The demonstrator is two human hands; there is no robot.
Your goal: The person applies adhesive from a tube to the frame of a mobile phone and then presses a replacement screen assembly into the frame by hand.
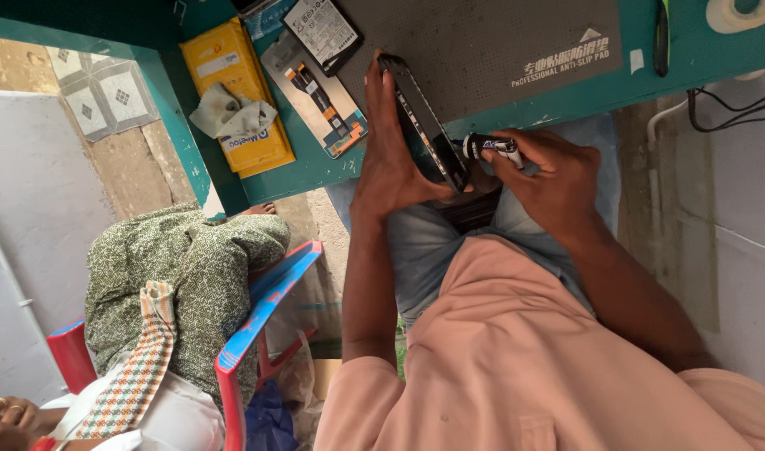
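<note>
My left hand (386,167) is shut on a dark phone (424,125), which it holds on edge over the near rim of the teal table (303,171). My right hand (557,179) grips a small tube with a black tip (492,147). The tip touches the phone's lower edge. Both hands are above my lap, just in front of a grey anti-slip mat (482,42).
To the left on the table lie a yellow box (250,142) with a crumpled cloth (232,113), a phone screen part (320,96) and a battery (322,32). A tape roll (741,12) and black cables (724,108) are at right. Another person (182,276) sits on a red-and-blue chair (265,309).
</note>
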